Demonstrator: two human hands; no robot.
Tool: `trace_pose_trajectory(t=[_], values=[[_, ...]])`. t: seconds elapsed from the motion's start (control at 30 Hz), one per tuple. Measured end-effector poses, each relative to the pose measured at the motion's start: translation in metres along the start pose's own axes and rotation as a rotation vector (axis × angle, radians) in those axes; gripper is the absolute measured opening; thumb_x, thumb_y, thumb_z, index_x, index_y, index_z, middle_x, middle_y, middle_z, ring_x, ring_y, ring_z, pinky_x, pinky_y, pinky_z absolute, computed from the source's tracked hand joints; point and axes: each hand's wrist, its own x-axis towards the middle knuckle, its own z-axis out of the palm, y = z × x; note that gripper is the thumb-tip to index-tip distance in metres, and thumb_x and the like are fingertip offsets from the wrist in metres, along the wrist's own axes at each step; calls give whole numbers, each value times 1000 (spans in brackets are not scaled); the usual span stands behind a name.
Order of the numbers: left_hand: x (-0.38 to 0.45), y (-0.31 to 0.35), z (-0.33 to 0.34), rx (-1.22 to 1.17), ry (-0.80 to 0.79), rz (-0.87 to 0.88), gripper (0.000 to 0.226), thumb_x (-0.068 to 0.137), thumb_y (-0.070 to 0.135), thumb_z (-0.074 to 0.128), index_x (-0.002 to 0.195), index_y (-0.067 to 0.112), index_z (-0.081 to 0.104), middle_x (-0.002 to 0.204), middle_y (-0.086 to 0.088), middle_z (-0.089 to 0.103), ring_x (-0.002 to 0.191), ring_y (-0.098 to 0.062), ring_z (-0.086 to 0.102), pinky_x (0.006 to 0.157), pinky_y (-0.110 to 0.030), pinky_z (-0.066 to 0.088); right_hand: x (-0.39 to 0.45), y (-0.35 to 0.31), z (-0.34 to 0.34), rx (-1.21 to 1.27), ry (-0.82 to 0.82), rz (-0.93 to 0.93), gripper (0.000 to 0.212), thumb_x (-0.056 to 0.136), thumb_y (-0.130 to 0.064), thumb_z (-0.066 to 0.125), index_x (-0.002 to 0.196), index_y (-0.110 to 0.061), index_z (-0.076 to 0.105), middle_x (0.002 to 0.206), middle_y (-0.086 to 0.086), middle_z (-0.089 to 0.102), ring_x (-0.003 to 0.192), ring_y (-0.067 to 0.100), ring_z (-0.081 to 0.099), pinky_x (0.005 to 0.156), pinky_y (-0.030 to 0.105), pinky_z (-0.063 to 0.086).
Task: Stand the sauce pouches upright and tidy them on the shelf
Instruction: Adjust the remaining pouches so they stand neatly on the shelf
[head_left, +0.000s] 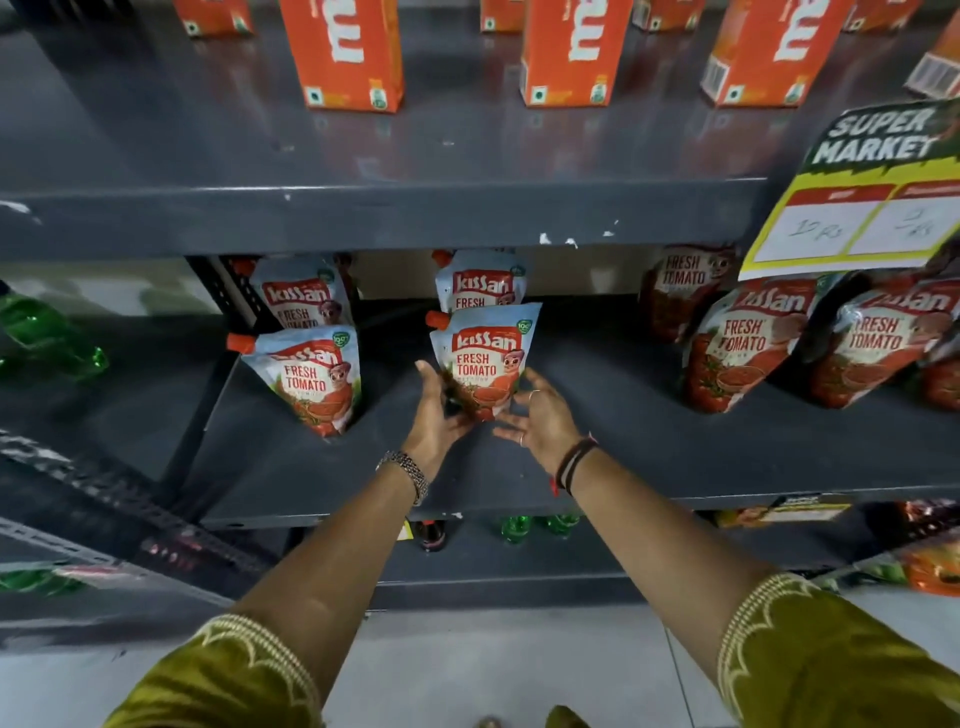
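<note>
A white and red tomato sauce pouch (488, 358) with an orange spout stands upright at the middle of the grey shelf (649, 441). My left hand (436, 415) cups its lower left corner, with fingers over the front. My right hand (543, 423) is beside its lower right edge with fingers spread, barely touching it. A second pouch (480, 283) stands right behind it. Two more pouches (314, 376) (298, 296) stand one behind the other to the left. Several larger red pouches (743, 343) (878, 343) lean together at the right, another (680, 288) behind them.
Orange cartons (343, 52) (574, 52) stand on the shelf above. A yellow price sign (852, 208) hangs from that shelf's edge at the right. Green bottles (47, 332) lie on the neighbouring shelf at the left. More bottles (519, 527) stand on the shelf below.
</note>
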Motion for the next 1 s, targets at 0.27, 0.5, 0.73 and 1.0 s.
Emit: trace_pose_trajectory(t=[0.27, 0.5, 0.73, 1.0], values=[[-17, -21, -47, 38, 260, 90, 65, 96, 52, 16, 143, 11, 36, 153, -13, 34, 132, -37, 44, 106, -43, 39, -7, 21, 3, -102, -11, 115, 36, 97, -7, 33, 129, -1, 48, 140, 22, 49, 128, 34, 49, 97, 40, 46], [-54, -6, -119, 53, 658, 331, 49, 99, 39, 29, 117, 1, 54, 112, -15, 62, 104, -25, 59, 94, -37, 49, -15, 47, 73, -119, -216, 97, 40, 97, 2, 25, 130, 0, 46, 140, 21, 49, 128, 35, 50, 96, 37, 45], [-49, 35, -157, 44, 477, 145, 69, 92, 61, 15, 149, 22, 23, 155, -3, 29, 134, -31, 42, 108, -45, 36, -29, 49, 143, 5, -288, 81, 46, 97, -6, 30, 142, -15, 34, 147, 16, 39, 132, 38, 43, 107, 46, 39], [-44, 39, -147, -32, 322, 164, 73, 91, 63, 7, 147, 22, 27, 155, -6, 30, 138, -35, 35, 115, -48, 28, -19, 53, 166, 25, -237, 68, 48, 94, -3, 31, 139, -18, 39, 135, 24, 52, 95, 27, 51, 97, 43, 45]])
